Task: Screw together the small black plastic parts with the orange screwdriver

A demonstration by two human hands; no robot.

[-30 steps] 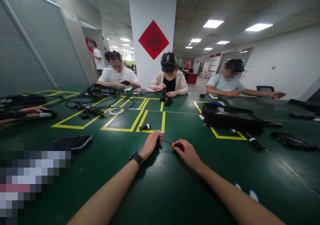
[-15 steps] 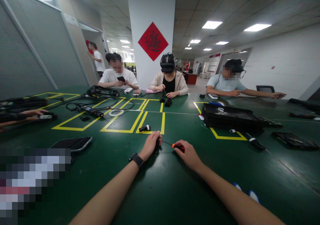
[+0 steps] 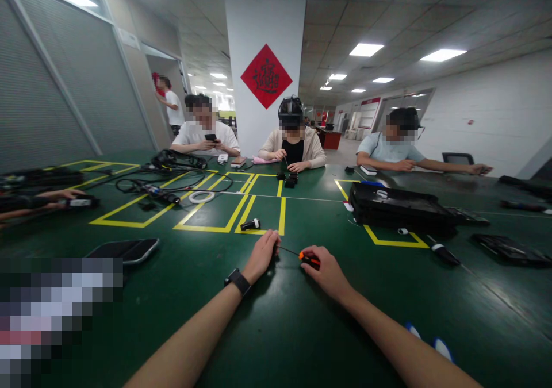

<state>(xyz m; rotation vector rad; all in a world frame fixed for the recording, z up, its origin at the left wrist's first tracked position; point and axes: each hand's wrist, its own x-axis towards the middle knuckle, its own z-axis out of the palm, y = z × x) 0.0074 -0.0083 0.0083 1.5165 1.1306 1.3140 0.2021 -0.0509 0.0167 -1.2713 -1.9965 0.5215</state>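
My right hand (image 3: 328, 272) is closed around the black-and-orange handle of a screwdriver (image 3: 310, 261). Its thin shaft points left, and the tip reaches the fingers of my left hand (image 3: 261, 257). Those fingers are curled around something small and dark, mostly hidden, so its kind does not show. Both hands are low over the green table (image 3: 276, 330). Just beyond my left hand lies a short black cylinder with a white band (image 3: 250, 225).
Yellow tape outlines (image 3: 142, 223) mark the table. Cables (image 3: 161, 189) and a white ring (image 3: 202, 196) lie to the left, with a dark phone-like slab (image 3: 127, 251) nearer. Black cases (image 3: 401, 207) are stacked at right. Co-workers sit opposite; another's hand (image 3: 64, 195) is at far left.
The whole view has tilted up slightly, so things appear a little lower. Both hands keep nearly the same pose, with the screwdriver still between them.
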